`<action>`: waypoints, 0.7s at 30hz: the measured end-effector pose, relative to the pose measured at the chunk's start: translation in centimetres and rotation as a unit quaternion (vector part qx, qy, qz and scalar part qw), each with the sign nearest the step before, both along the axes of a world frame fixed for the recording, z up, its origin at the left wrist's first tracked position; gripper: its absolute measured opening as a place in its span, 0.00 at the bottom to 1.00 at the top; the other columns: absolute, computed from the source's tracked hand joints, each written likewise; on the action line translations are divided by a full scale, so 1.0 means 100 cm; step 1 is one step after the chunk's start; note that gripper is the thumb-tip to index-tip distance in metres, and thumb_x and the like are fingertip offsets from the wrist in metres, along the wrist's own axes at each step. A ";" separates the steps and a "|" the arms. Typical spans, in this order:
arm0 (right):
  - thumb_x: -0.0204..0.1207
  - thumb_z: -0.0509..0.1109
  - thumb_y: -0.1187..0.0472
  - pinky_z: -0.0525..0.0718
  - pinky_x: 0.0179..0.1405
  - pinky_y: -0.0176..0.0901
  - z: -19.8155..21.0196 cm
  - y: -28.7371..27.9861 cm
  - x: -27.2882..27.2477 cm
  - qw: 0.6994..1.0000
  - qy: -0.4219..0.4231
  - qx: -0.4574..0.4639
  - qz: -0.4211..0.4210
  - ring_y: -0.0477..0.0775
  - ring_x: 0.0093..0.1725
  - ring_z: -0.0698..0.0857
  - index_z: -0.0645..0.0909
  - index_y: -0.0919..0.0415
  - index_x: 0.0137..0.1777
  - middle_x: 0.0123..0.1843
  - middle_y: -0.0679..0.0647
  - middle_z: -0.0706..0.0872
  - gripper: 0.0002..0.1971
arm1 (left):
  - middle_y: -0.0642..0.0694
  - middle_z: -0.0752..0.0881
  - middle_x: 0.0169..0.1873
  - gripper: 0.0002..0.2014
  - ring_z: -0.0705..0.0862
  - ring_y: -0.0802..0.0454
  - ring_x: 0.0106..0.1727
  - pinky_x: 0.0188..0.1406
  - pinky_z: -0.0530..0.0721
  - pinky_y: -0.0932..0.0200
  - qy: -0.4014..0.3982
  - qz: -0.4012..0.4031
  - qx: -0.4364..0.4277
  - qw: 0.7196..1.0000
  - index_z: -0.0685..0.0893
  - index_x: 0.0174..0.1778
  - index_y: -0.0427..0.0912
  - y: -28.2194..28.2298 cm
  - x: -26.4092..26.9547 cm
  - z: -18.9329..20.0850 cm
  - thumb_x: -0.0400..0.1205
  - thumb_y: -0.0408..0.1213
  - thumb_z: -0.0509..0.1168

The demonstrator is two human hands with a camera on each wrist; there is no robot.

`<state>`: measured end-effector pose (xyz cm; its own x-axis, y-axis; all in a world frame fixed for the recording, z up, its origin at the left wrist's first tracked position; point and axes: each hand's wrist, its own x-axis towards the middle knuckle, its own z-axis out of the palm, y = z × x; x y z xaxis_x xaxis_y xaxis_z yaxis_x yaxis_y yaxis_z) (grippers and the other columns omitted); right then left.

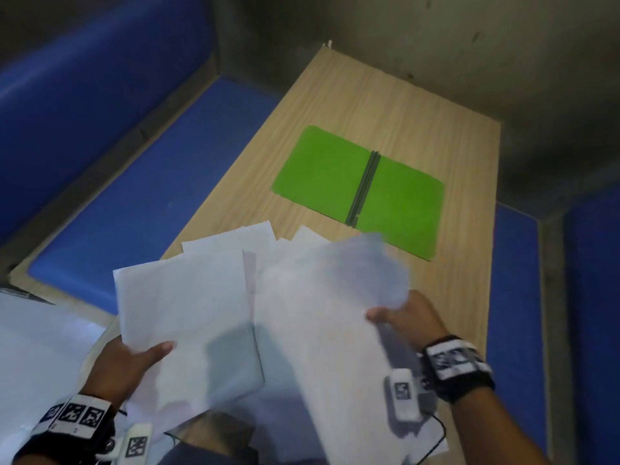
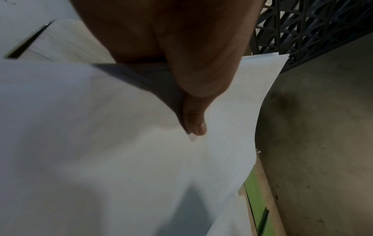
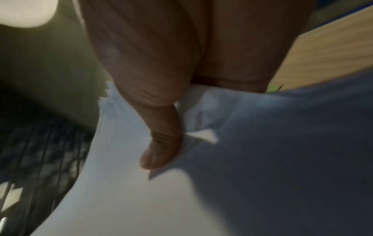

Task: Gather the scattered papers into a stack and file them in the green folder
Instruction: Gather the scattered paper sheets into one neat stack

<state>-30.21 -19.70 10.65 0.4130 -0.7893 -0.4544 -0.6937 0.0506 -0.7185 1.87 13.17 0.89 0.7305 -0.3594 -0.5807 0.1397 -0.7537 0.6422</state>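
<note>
My left hand [image 1: 134,357] grips a bundle of white papers [image 1: 188,313] at its near left corner, thumb [image 2: 194,123] on top, fingers hidden beneath. My right hand [image 1: 402,317] pinches another white sheet [image 1: 318,297] by its right edge, thumb [image 3: 161,143] pressed on the paper; that sheet is blurred. More white sheets [image 1: 235,238] lie fanned on the table behind both. The green folder [image 1: 359,189] lies open and flat on the wooden table [image 1: 385,105], beyond the papers, with a dark spine down its middle and nothing on it.
Blue padded benches [image 1: 134,196] flank the table on the left and the right [image 1: 513,297]. A grey concrete wall [image 1: 436,45] runs behind. White plastic sheeting [image 1: 33,347] lies at the near left. A cable [image 1: 436,441] trails from the right wrist.
</note>
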 end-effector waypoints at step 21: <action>0.67 0.81 0.62 0.79 0.41 0.41 -0.051 0.005 0.032 0.993 0.110 -0.019 0.043 0.54 0.46 0.85 0.84 0.65 0.54 0.49 0.58 0.88 0.16 | 0.35 0.88 0.49 0.22 0.85 0.37 0.48 0.51 0.80 0.45 -0.033 0.132 -0.024 0.990 0.87 0.59 0.31 0.042 0.028 0.018 0.74 0.39 0.82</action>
<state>-26.99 -19.24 5.51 0.3728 -0.7735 -0.5126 -0.8352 -0.0389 -0.5486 4.67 17.41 2.70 0.8388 -0.1759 -0.5153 0.2848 -0.6650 0.6904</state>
